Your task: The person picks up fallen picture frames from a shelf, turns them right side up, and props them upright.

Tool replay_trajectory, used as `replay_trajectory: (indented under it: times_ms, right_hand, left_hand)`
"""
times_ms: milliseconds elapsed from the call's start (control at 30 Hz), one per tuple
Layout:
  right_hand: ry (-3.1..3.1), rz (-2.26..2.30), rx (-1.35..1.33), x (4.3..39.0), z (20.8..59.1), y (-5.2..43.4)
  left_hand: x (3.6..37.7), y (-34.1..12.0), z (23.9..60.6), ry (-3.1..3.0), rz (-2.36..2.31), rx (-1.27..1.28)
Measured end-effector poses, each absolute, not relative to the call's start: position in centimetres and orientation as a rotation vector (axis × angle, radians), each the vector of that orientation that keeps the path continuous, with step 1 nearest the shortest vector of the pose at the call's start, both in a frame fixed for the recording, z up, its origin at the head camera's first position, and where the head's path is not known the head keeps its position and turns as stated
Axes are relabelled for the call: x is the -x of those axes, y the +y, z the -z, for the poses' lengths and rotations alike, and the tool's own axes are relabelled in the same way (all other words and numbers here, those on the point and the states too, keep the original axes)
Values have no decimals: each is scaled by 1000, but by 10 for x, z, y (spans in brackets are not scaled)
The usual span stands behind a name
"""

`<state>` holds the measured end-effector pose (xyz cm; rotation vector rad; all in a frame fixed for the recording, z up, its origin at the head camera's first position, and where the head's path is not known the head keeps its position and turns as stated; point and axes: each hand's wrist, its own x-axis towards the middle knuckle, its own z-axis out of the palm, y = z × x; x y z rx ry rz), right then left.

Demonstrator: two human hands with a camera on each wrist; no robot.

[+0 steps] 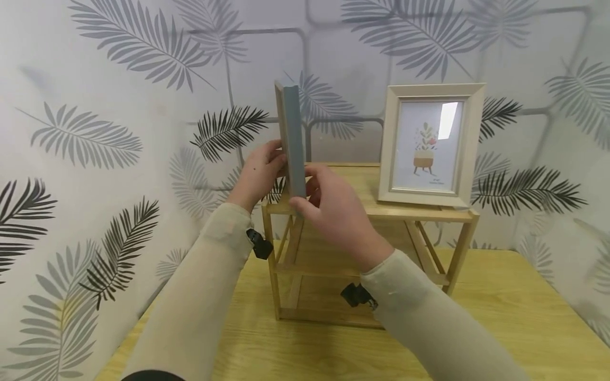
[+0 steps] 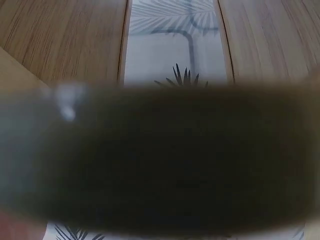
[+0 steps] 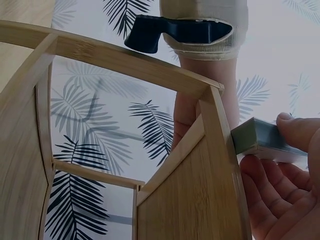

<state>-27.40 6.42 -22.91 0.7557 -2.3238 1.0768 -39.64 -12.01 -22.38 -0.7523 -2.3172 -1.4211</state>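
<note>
At the wooden shelf (image 1: 419, 213) | left hand (image 1: 259, 172): grip holding upright blue book (image 1: 294, 137) | right hand (image 1: 336, 205): grip pinching it low

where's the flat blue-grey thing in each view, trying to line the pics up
Head: the flat blue-grey thing stands upright, slightly left of centre, between the left hand and right hand.
Left wrist: I can't make it out; a dark blur covers the middle.
Right wrist: mid-height at right, beside the wooden shelf, pinched by the right hand.
Shared landmark: the leaf-print wall.
</note>
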Motion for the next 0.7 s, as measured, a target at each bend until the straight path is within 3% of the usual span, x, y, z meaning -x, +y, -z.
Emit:
replay_trajectory:
  times_ms: [433,700]
  right_hand:
    - [-2350,-962,-755,277,228,60]
    - [-2347,-965,-721,279,230,59]
  left_hand:
    - [382,-126,220,-2454,1272,824]
    - [351,-128,217,-2411,1266,715]
